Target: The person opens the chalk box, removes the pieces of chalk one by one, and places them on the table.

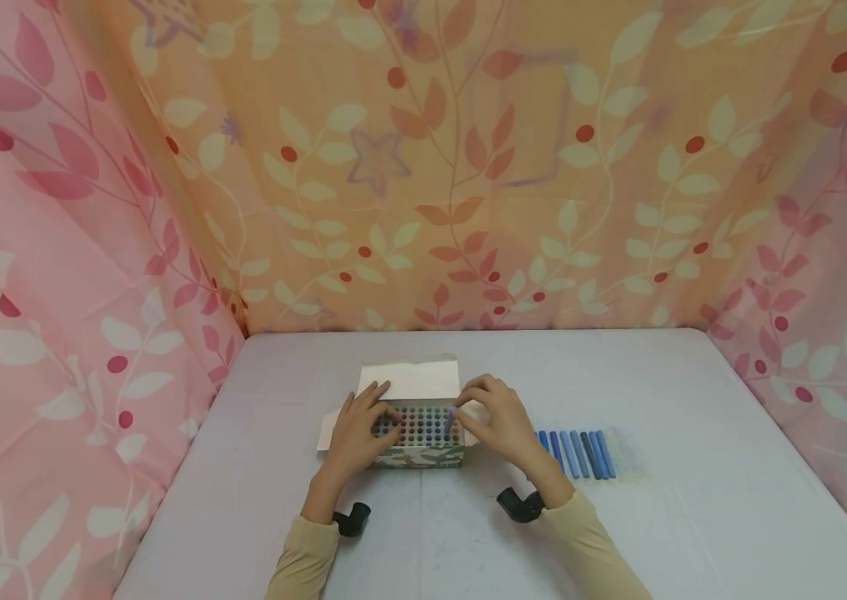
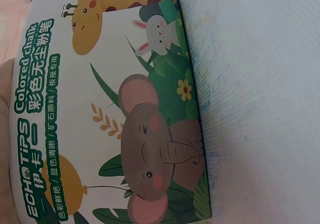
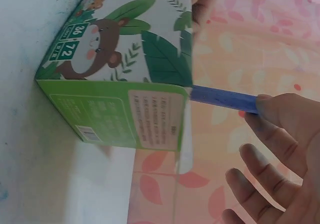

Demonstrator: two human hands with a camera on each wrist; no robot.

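My right hand point(image 1: 498, 417) pinches a blue-violet chalk stick point(image 3: 222, 99) between thumb and index finger, the other fingers spread apart. The stick stands upright at the right side of an open chalk box point(image 1: 418, 457); in the right wrist view its lower end meets the box's top edge. My left hand point(image 1: 363, 429) rests over the box's left side, thumb and index finger above the rows of chalk ends, other fingers reaching toward the raised lid point(image 1: 412, 379). In the left wrist view, the box front point(image 2: 145, 134) shows an elephant, and only a sliver of hand shows.
Several blue chalk sticks point(image 1: 581, 454) lie in a row right of the box, beside coloured chalk smudges on the white tabletop point(image 1: 694, 500). Side flaps of the box stick out. Patterned curtains point(image 1: 468, 167) enclose the table's back and sides.
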